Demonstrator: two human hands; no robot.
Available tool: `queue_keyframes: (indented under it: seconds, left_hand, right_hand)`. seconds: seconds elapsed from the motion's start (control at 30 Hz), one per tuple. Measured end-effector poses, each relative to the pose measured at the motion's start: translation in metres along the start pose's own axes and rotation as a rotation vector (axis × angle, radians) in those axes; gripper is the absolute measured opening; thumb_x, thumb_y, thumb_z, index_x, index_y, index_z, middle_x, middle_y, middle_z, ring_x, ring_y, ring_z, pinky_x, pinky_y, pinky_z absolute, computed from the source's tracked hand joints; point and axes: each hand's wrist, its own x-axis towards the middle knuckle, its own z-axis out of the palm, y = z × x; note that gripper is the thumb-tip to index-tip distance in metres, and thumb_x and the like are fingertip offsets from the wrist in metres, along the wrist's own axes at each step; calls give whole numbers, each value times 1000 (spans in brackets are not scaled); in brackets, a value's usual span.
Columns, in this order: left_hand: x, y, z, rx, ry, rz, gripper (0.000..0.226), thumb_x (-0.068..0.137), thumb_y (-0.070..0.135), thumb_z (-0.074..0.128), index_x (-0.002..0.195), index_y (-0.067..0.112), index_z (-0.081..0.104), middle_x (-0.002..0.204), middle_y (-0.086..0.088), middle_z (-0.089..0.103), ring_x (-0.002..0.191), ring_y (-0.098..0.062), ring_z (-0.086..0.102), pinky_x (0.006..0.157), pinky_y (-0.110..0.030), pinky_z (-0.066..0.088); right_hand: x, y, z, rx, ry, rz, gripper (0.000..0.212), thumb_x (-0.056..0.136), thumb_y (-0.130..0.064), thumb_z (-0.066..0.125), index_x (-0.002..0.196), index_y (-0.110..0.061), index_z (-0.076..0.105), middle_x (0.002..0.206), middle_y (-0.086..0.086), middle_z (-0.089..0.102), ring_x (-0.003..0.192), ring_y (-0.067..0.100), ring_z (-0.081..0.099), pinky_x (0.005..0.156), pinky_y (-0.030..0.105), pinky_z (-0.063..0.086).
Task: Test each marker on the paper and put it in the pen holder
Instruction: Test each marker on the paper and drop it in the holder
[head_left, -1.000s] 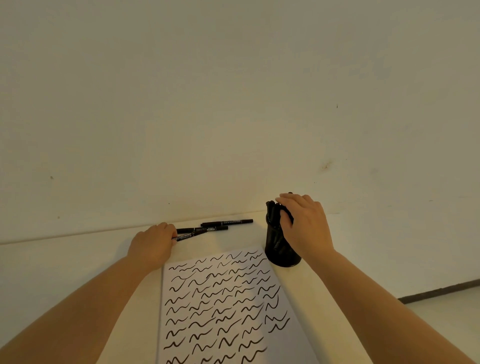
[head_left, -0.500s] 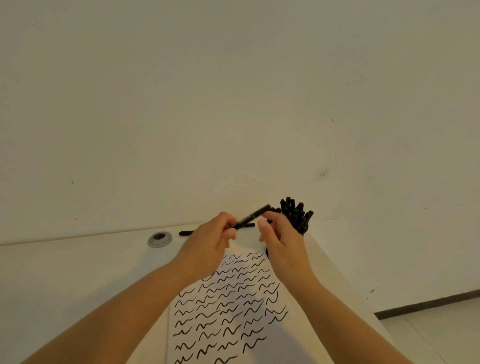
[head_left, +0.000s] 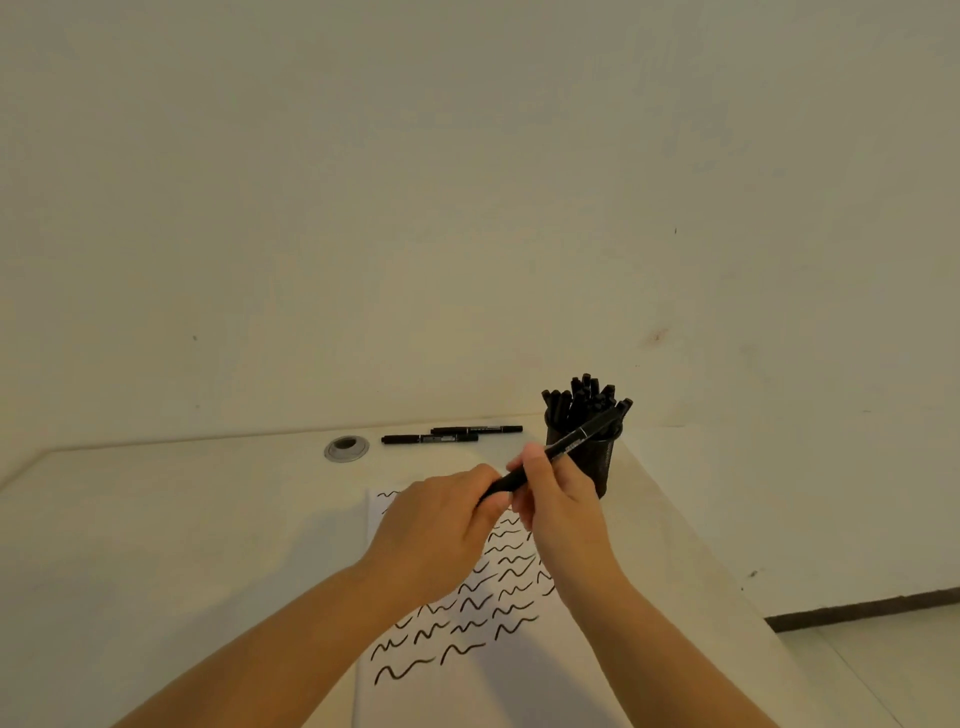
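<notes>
A pale wall (head_left: 467, 208) fills the upper part of the view, marked by a few small dark specks and a faint reddish smudge. Below it a cream table (head_left: 182, 545) runs to the wall, with a strip of floor (head_left: 883, 670) and a dark skirting line visible past its right edge.

A white sheet of paper (head_left: 498, 691) lies flat on the table, near its right side, covered in rows of short black wavy strokes. Both forearms extend over it.

The left hand (head_left: 441, 525) and right hand (head_left: 558, 509) meet above the upper part of the sheet. Both grip one black marker (head_left: 558, 452), held tilted, its far end rising up and to the right in front of the holder. The left hand's fingers are curled round the lower end; the right hand's fingers pinch the barrel just beside them. Whether the cap is on cannot be told.

A black pen holder (head_left: 597, 460) stands upright past the paper's far right corner, packed with black markers standing on end.

Two loose markers (head_left: 452, 434) lie side by side near the wall, left of the holder. A round grey grommet (head_left: 346, 448) sits in the tabletop further left.
</notes>
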Motion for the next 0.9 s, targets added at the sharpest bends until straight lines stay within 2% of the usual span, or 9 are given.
queue_keyframes:
  seconds: [0.1,0.23,0.37,0.43,0.5,0.57,0.67,0.77,0.9]
  left_hand:
    - [-9,8,-3,-106,-48,-41,27,96,38,30,78,27,46,60,9,48,53,-9,42,51,-26,32]
    - [-17,10,-5,-551,-170,-207,35,95,31,38,63,23,49,48,10,40,44,-5,32,49,-20,31]
    - [-39,-17,-10,-793,-326,-399,37,96,30,37,65,15,50,44,10,35,45,-6,30,46,-14,28]
    - [-45,-34,-9,-741,-237,-438,37,97,28,35,65,15,50,44,8,40,46,-8,35,50,-17,32]
    - [-45,-41,-2,-597,-154,-403,37,97,27,35,66,17,50,48,6,51,47,-6,44,57,-22,37]
    - [-43,-36,8,-504,-147,-350,35,97,29,35,70,20,55,62,8,64,56,-1,55,66,-24,43]
    - [-44,-23,29,-428,-183,-284,29,95,39,33,88,27,58,84,9,69,79,-4,63,81,-32,50]
    - [-46,-20,49,-193,-187,-240,33,95,46,28,101,28,55,94,3,61,87,-14,56,81,-36,48]
    - [-53,-27,64,-179,-109,-249,35,94,43,29,104,22,55,101,3,59,96,-14,52,85,-34,44]
  right_hand:
    - [-4,-1,0,-44,16,14,34,92,-32,47,65,-13,58,38,-11,44,40,2,38,42,14,35]
    - [-7,2,-2,-60,33,71,33,92,-28,48,61,-17,51,44,-10,44,41,6,38,41,17,33]
    - [14,-3,-53,-209,296,78,22,90,-7,43,70,-14,46,60,2,45,47,13,37,40,17,33]
    - [13,0,-75,-132,318,129,26,91,-23,47,67,-12,51,50,-2,41,45,13,33,46,25,30]
    - [5,11,-77,-274,195,130,30,88,-30,53,64,-12,56,47,-3,46,43,12,37,48,25,32]
    - [-6,23,-70,-388,42,115,29,86,-30,58,64,-12,59,44,-5,52,41,9,44,46,21,36]
    - [-16,40,-63,-320,-73,121,17,86,-24,60,73,-13,62,46,-3,60,42,5,51,45,16,39]
    - [-22,55,-69,-210,-14,121,11,87,-12,58,77,-11,60,51,1,64,44,8,55,44,15,40]
    - [-26,68,-87,-254,90,74,14,87,-12,57,73,-12,59,53,4,65,49,11,54,53,25,44]
